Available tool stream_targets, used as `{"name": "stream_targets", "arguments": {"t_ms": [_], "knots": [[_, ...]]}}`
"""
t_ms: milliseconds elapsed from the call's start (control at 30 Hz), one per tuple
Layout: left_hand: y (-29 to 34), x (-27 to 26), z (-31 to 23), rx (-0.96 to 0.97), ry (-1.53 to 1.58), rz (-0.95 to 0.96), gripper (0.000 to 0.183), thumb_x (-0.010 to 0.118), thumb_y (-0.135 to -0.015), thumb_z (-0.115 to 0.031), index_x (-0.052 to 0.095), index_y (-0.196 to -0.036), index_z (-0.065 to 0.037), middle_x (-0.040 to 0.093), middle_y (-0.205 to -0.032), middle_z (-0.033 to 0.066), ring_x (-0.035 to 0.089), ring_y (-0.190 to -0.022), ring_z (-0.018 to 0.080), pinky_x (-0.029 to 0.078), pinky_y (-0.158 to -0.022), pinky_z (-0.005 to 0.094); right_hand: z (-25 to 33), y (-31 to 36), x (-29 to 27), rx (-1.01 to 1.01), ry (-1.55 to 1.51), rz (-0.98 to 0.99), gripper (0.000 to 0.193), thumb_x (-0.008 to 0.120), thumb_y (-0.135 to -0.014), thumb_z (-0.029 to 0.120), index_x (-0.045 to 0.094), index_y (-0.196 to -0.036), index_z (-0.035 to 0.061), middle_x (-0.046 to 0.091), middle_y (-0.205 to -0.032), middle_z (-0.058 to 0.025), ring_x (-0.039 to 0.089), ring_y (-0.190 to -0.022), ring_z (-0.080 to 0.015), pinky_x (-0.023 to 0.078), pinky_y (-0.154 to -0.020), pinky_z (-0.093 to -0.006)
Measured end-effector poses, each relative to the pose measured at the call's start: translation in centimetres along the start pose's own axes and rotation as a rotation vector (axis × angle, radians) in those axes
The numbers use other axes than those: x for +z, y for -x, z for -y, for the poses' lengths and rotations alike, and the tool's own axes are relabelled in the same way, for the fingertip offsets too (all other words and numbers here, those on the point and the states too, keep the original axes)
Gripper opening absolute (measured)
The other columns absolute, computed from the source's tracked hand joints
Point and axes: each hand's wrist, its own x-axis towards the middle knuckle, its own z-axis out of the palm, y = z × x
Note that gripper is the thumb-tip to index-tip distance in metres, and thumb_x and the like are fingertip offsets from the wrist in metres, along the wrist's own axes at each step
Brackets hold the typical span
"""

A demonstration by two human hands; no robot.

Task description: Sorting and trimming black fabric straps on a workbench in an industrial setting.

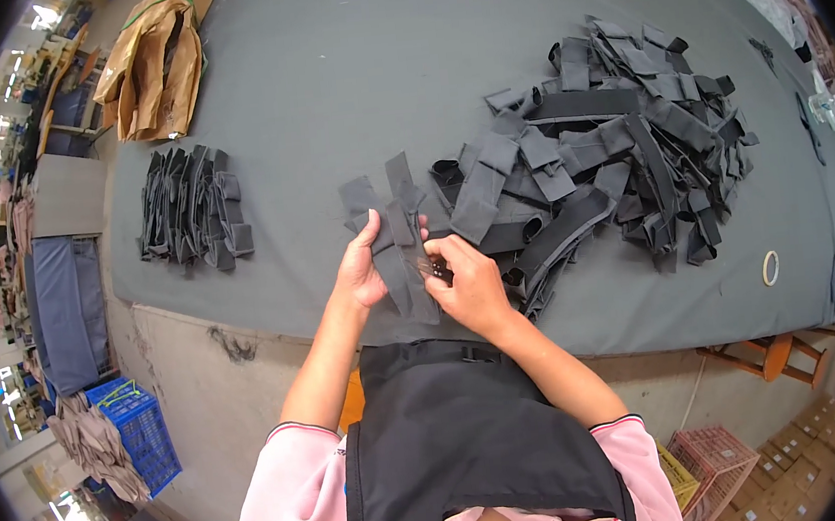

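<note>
Several dark grey fabric strips [399,227] are gripped in my left hand [363,266], its thumb lying on top and the strips fanning out above and below. My right hand [470,281] is closed close beside them, fingertips at the strips' right edge. Between its fingers is a small dark tool [439,269] with shiny spots, mostly hidden, so its kind is unclear. A large loose heap of similar fabric strips [578,150] lies just to the right of my hands. On the left sits a neater bundle of strips [193,207], lined up in rows.
A grey-covered table [318,59] spreads before me. A brown paper bag [158,69] stands at its far left, a tape roll [770,268] at the right. A blue crate [138,438] is on the floor at left; a wooden stool [777,358] and pink crate [714,468] are at lower right.
</note>
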Motion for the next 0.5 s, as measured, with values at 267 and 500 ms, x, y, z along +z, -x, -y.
{"name": "stream_targets", "arguments": {"t_ms": [267,500], "knots": [[0.5,1.9,-0.7,-0.06,-0.205,0.128,0.058,0.06,-0.086,-0.04,0.045,-0.125,0.0,0.055,-0.121,0.0156,0.056,-0.108,0.0276,0.047,-0.093,0.0445,-2.9,-1.8,-0.2,0.302,-0.352,0.116,0.026,0.062,-0.083,0.01,0.061,-0.107,0.0009,0.065,-0.083,-0.0137,0.062,-0.067,-0.0144,0.048,-0.062,-0.0291],[0.5,1.9,-2.0,0.028,-0.335,0.059,0.042,0.061,-0.086,-0.027,0.058,-0.111,0.006,0.062,-0.107,0.017,0.061,-0.1,0.0265,0.051,-0.087,0.0412,-4.8,-0.2,-1.3,0.511,-0.487,0.055,0.03,0.057,-0.088,0.015,0.059,-0.115,0.0016,0.068,-0.096,-0.0045,0.049,-0.051,-0.0037,0.043,-0.05,-0.0211]]}}
